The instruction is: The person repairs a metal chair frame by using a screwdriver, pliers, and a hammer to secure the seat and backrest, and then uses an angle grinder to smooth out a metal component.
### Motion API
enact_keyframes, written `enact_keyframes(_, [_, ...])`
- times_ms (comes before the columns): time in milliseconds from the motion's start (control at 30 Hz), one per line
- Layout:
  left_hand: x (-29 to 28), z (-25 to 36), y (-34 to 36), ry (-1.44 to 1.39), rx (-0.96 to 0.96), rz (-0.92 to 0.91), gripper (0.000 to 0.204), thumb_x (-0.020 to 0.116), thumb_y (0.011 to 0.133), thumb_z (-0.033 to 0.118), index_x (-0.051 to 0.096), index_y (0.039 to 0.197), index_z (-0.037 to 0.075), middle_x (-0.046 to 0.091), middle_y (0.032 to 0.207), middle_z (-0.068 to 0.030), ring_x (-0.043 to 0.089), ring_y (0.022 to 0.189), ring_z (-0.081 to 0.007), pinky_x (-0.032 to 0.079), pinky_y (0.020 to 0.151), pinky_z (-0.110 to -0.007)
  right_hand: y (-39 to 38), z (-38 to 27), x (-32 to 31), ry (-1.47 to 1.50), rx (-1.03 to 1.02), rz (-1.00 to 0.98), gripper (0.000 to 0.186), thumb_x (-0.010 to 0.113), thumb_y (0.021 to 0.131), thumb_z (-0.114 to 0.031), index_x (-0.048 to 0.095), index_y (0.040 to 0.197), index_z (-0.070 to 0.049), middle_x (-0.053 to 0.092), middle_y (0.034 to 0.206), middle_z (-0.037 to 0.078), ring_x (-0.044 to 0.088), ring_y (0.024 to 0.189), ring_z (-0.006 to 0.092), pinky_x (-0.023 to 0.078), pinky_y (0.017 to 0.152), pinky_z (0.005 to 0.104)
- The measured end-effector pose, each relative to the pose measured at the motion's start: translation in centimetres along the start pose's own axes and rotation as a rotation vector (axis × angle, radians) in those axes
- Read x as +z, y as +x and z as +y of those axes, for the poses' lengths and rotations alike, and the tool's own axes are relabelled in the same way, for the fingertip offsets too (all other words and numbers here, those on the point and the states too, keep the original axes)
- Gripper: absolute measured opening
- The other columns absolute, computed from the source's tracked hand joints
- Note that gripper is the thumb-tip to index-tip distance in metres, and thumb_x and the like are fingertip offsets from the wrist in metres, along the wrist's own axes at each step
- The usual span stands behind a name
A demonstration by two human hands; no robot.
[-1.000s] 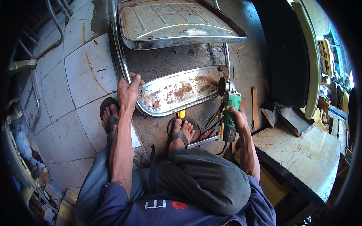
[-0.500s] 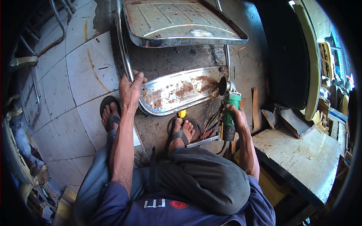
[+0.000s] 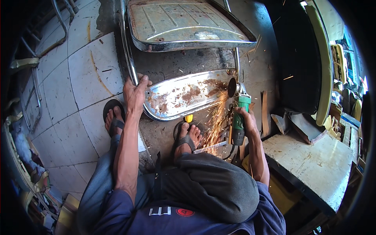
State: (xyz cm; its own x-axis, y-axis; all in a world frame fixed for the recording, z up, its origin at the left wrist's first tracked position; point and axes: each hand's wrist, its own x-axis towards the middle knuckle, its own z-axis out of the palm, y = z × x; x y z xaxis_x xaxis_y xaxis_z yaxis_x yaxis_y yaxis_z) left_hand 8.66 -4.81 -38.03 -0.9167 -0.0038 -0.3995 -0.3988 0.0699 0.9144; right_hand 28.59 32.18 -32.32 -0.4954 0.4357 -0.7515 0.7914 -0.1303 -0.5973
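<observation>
A chair frame of chromed tube [image 3: 129,58] lies on the floor before me, with a rusty metal seat pan [image 3: 184,21] at its far end and a rust-stained metal backrest panel [image 3: 182,94] nearer to me. My left hand [image 3: 135,92] is closed around the left tube, beside the panel's left end. In my right hand [image 3: 245,117] is a green angle grinder [image 3: 239,122], gripped by its body. Its disc [image 3: 232,87] meets the right end of the panel, and orange sparks [image 3: 217,125] spray down toward my right foot.
Both feet, in sandals, rest close to the panel; a yellow-tipped object [image 3: 188,118] lies by the right one. A white-topped low table [image 3: 313,164] stands at right, below a large black cushion [image 3: 293,58]. Metal chair frames [image 3: 64,31] stand on the tiles at far left.
The few faint sparks have become a dense orange stream, with stray ones flying far to the right. The grinder has shifted very slightly; my left hand keeps its place on the tube.
</observation>
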Motion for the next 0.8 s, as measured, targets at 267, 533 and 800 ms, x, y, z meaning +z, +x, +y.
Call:
enact_keyframes(267, [0.3, -0.2, -0.5, 0.015, -0.009, 0.016, 0.019, 0.069, 0.098, 0.019, 0.059, 0.107, 0.006, 0.068, 0.085, -0.0051, 0.057, 0.072, -0.0090, 0.047, 0.065, -0.027, 0.4, -0.3, 0.2, 0.024, 0.014, 0.060, 0.048, 0.070, 0.084, -0.035, 0.059, 0.117, -0.003, 0.063, 0.090, 0.008, 0.063, 0.070, 0.0178, 0.055, 0.064, 0.0335])
enact_keyframes(533, [0.5, 0.3, -1.1, 0.062, -0.002, 0.032, 0.020, 0.068, 0.099, 0.020, 0.059, 0.108, 0.004, 0.069, 0.086, -0.0063, 0.057, 0.074, -0.0099, 0.046, 0.068, -0.027, -1.5, 0.4, -0.1, 0.026, 0.017, -0.021, 0.045, 0.069, 0.084, -0.032, 0.058, 0.115, -0.002, 0.065, 0.089, 0.010, 0.066, 0.069, 0.0202, 0.058, 0.063, 0.0348])
enact_keyframes(800, [1.1, -0.1, -1.0, 0.023, 0.009, 0.009, 0.019, 0.067, 0.099, 0.020, 0.059, 0.107, 0.005, 0.069, 0.086, -0.0058, 0.057, 0.074, -0.0096, 0.046, 0.069, -0.026, -1.2, 1.2, -0.4, 0.014, 0.019, -0.009, 0.045, 0.068, 0.083, -0.036, 0.061, 0.111, -0.002, 0.066, 0.086, 0.009, 0.066, 0.070, 0.0192, 0.056, 0.064, 0.0335])
